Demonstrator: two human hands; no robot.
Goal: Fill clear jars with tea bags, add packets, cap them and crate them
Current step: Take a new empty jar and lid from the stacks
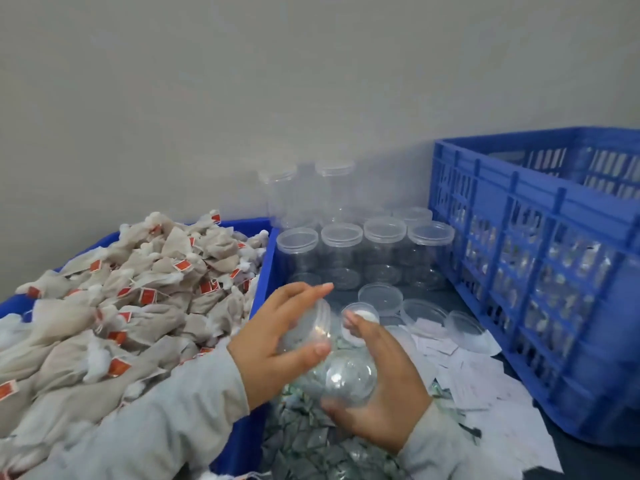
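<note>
Head view: jar (341,368) at 6 o'clock, tilted, empty; left hand (277,344) curled round body, right hand (377,386) cupping base, prob. to steady for filling. Tea bags (114,306) 9 o'clock; crate (540,271) 3 o'clock.

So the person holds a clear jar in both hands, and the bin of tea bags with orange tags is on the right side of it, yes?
Not quite. The head view shows both hands, left hand and right hand, holding the clear jar, but the bin of tea bags with orange tags is on the left side of it. On the right stands a blue crate.
</note>
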